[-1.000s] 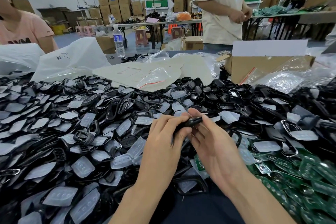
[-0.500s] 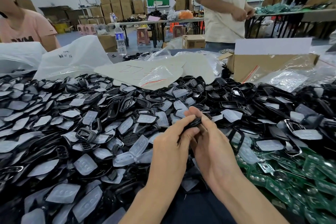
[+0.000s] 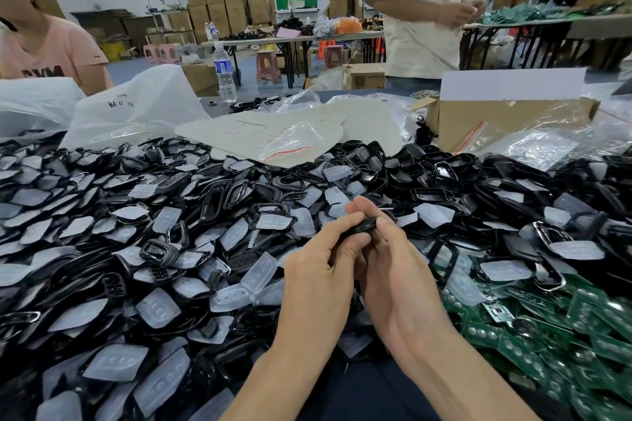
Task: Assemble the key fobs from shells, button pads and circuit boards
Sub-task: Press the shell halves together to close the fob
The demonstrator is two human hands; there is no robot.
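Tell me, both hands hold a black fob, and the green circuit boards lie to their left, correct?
No. The head view shows the green circuit boards to the right of the left hand and right hand, which do hold the black fob.

The shells (image 3: 159, 251) are seen to be black moulded plastic, mostly glossy, as is the key fob (image 3: 364, 225). The button pads (image 3: 159, 308) are made of translucent, matt, rubbery material. The green circuit boards (image 3: 581, 314) are dotted with shiny metal. Matt brown cardboard is used for the box (image 3: 478, 120), clear crinkled film for the bags (image 3: 533, 147).
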